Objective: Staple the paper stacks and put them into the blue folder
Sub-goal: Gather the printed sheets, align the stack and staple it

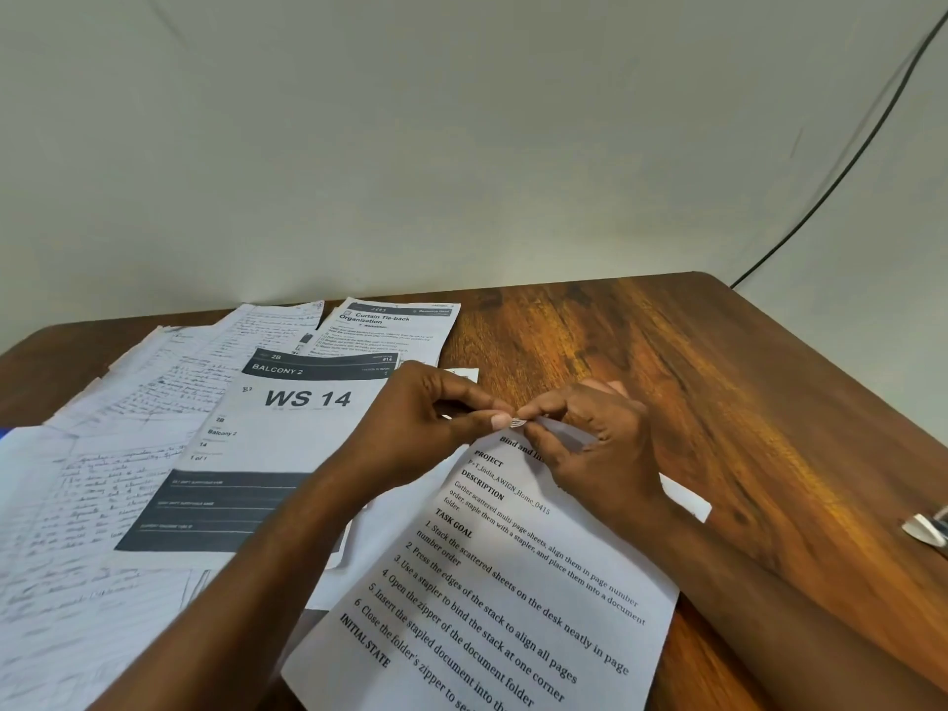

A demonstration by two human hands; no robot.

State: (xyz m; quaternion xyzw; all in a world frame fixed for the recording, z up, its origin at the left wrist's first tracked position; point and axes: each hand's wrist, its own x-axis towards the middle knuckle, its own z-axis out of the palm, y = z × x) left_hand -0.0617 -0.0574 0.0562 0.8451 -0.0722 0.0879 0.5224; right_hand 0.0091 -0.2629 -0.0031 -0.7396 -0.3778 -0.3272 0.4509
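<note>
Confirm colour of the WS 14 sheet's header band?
Dark grey band with white text; head view.

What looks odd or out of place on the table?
The papers lie scattered and overlapping at skewed angles, not stacked. Both hands, left and right, pinch a small metal piece at the instruction sheet's corner.

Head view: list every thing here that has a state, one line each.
Left hand: fingers curled, pinching a small metal piece.
Right hand: fingers curled, pinching the instruction sheet's top corner.
Small metal piece: held between both hands' fingertips.
Instruction sheet: top corner lifted, rest flat.
WS 14 sheet: flat, partly under the left arm.
Handwritten pages: spread out, overlapping.
Curtain Tie-back sheet: flat, partly covered.
</note>
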